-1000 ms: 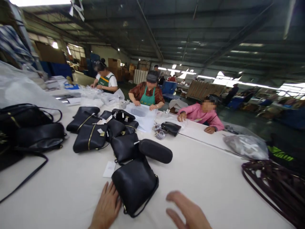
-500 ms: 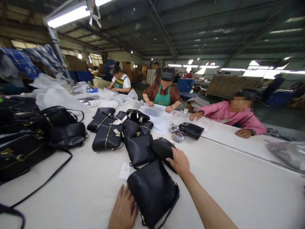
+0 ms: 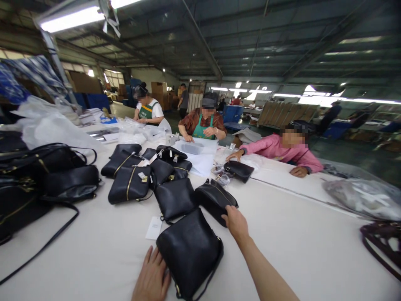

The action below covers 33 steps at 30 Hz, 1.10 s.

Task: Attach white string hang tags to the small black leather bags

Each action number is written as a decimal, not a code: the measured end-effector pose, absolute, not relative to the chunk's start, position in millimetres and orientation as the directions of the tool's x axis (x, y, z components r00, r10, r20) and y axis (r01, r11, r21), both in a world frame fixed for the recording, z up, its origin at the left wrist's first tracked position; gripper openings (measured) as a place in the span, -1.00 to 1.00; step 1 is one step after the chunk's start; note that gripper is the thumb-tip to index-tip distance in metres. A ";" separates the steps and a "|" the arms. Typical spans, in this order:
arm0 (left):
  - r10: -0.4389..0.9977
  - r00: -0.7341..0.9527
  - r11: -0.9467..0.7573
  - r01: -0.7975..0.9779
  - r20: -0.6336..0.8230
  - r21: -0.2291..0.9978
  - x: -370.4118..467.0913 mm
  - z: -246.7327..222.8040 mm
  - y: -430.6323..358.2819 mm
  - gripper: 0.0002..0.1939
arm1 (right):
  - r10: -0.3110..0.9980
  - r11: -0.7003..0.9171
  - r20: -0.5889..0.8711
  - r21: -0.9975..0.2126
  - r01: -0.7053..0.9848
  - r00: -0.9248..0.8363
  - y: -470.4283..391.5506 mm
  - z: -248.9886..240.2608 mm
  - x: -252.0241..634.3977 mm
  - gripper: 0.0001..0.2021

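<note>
Moved since one second ago: right hand (image 3: pixel 236 221), from bare table to the zipped bag (image 3: pixel 214 200), which now shows its zip instead of its base. Also moved: one hand of the green-aproned co-worker (image 3: pixel 203 132), lifted from the sheets within the last half second.

Near: left hand (image 3: pixel 151 276), palm down, fingers spread flat on the white table (image 3: pixel 282 246), fingertips against the left edge of the near bag (image 3: pixel 191 251). Near bag: black, smooth, strap along its right side. Right hand, well apart from the left: thumb and fingers clamped on the right end of the zipped bag, which sits just beyond the near bag.

Middle: white tag (image 3: pixel 153 228), left of the near bag. Smooth black bag (image 3: pixel 176 196), left of the zipped bag. Dark strapped goods (image 3: pixel 384 240), right edge. Black bag pile (image 3: pixel 70 182), left.

Far: gold-zipped bags (image 3: pixel 130 184), left of centre, overlapping. Small black bag (image 3: pixel 239 170), right of centre. White sheets (image 3: pixel 200 148), before the green-aproned co-worker. Clear plastic bag (image 3: pixel 360 195), right. Pink-sleeved co-worker (image 3: pixel 261 145), leaning over the table.
</note>
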State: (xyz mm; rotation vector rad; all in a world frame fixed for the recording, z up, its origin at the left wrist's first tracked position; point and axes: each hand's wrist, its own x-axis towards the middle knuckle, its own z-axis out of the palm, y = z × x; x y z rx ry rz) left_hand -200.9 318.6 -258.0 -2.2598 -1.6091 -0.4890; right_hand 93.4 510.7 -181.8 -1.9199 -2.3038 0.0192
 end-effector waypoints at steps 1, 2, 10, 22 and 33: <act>0.833 0.312 -0.319 0.946 0.457 -0.065 -201.2 -258.5 318.7 -0.49 | 0.981 0.176 0.101 -0.100 0.979 -0.166 509.6 -184.4 96.7 -0.91; 0.831 0.317 -0.325 0.944 0.458 -0.065 -201.5 -259.4 318.8 -0.48 | 0.981 0.173 0.102 -0.101 0.980 -0.163 508.0 -185.9 100.8 -0.95; 0.892 0.253 -0.292 0.955 0.373 0.050 -201.8 -267.8 319.7 -0.52 | 0.972 0.221 0.110 -0.128 0.967 -0.208 455.0 -166.9 164.5 -0.89; 0.986 0.153 -0.168 0.895 0.069 0.414 -188.5 -227.3 321.7 -0.64 | 0.878 0.474 0.068 -0.264 0.840 -0.474 248.8 -52.0 189.4 -0.85; 0.848 0.456 -0.088 0.624 -0.270 0.776 -214.6 -196.6 233.2 -0.64 | 0.798 0.579 0.347 -0.218 0.786 -0.492 105.4 45.3 127.1 -0.86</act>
